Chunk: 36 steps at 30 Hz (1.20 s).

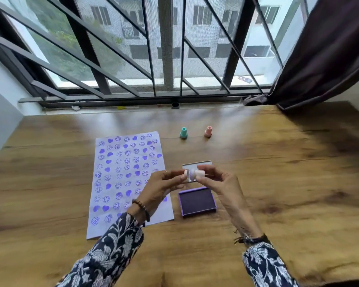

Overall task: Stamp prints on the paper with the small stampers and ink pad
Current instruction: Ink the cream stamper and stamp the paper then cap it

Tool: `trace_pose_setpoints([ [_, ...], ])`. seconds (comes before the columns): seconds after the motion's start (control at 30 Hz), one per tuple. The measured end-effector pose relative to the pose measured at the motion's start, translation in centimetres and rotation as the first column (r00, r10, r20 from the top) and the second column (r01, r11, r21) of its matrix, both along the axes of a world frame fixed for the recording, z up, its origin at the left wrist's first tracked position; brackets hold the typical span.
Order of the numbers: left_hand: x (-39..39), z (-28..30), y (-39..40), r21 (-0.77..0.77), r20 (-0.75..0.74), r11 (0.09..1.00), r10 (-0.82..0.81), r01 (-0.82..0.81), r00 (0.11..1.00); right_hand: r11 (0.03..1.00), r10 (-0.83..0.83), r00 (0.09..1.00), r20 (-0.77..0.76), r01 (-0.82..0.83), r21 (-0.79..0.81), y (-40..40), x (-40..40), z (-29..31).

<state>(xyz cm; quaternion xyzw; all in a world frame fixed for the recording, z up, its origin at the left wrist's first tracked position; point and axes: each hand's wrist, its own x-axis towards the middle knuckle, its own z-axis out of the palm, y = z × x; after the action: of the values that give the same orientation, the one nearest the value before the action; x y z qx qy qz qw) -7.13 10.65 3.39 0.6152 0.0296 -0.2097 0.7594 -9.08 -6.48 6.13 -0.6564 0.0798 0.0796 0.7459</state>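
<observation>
Almost done: paper (120, 175) was nearly filled.
Hands: my left (164, 184) and right (217, 180) both pinched one stamper (195, 174).
Left: re-inking on pad (197, 200).

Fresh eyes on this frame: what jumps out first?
The paper at left, crowded with purple smiley and heart prints. Then both hands, left hand and right hand, meeting on a small pale stamper above the open purple ink pad. A teal stamper and pink stamper stand behind.
</observation>
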Motion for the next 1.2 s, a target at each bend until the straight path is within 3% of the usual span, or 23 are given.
trace_pose_setpoints([
  [0.27,-0.4,1.2,-0.6,-0.041,0.003,0.998,0.052,-0.051,0.999,0.976,0.025,0.990,0.140,0.007,-0.219,-0.2,-0.1,1.6],
  [0.53,-0.2,2.3,-1.3,0.036,0.175,0.997,0.064,-0.071,0.982,0.956,0.102,0.978,0.183,-0.045,-0.290,-1.4,1.1,2.5],
  [0.7,0.4,2.1,-1.7,0.045,0.228,0.995,0.080,-0.093,0.970,0.974,0.084,0.982,0.167,-0.046,-0.220,-1.4,2.4,2.4],
  [0.87,1.5,1.2,-2.5,-0.096,0.136,0.981,0.182,-0.170,0.974,0.989,0.052,0.995,0.084,-0.063,0.134,-1.4,2.9,0.3],
  [0.93,2.1,0.6,-2.9,-0.108,0.100,0.979,0.185,-0.174,0.978,0.990,0.060,0.996,0.073,-0.069,0.120,-1.6,3.3,-0.7],
  [1.1,4.6,-0.7,-4.1,0.124,0.144,0.970,0.193,-0.211,0.971,0.999,0.001,1.000,0.011,-0.002,0.041,-2.1,6.5,-3.5],
  [1.2,7.1,-1.4,-5.0,0.418,0.277,0.858,0.193,-0.299,0.941,0.997,-0.028,0.999,0.018,0.030,-0.070,-2.7,9.0,-4.6],
])
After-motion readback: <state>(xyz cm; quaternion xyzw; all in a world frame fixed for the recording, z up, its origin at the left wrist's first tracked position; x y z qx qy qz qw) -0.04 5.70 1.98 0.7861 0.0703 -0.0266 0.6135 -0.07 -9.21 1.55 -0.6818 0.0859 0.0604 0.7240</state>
